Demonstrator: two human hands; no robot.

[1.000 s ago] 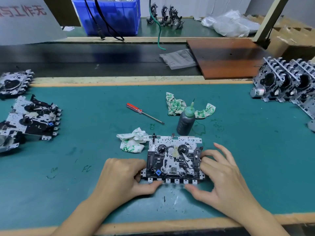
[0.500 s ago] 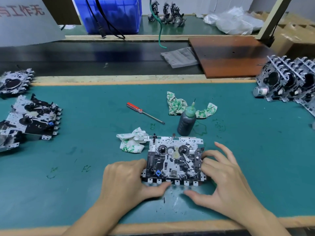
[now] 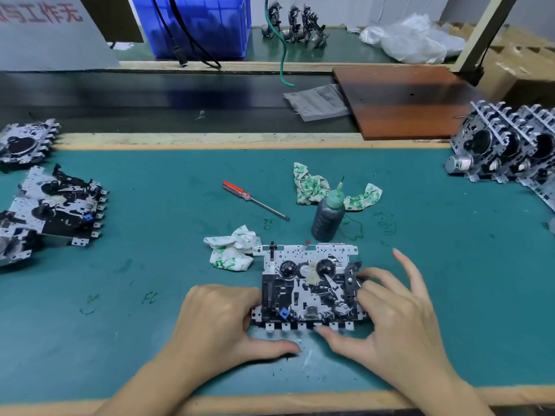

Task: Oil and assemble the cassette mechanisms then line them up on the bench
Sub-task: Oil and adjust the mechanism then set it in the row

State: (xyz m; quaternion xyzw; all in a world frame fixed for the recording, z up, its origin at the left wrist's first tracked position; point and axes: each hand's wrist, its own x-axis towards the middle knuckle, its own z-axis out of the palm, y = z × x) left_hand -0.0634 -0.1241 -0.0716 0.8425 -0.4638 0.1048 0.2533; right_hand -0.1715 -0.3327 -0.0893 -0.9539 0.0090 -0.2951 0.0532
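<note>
The tabletop (image 3: 450, 265) carried my cassette mechanism (image 3: 309, 286) flat at the near middle, so both hands could brace it. My left hand (image 3: 222, 322) cupped its left edge, thumb under the front tabs; my right hand (image 3: 393, 310) pressed curled fingers on its right side, little finger raised. The oil bottle (image 3: 329, 216) stood just behind, within reach. Green scrawl on the mat read "FC" (image 3: 149, 298).

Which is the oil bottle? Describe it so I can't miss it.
On the green bench mat, look just beyond the cassette mechanism between the hands. The dark grey plastic oil bottle stands upright there, the only thing with a green needle-tipped cap.
</note>
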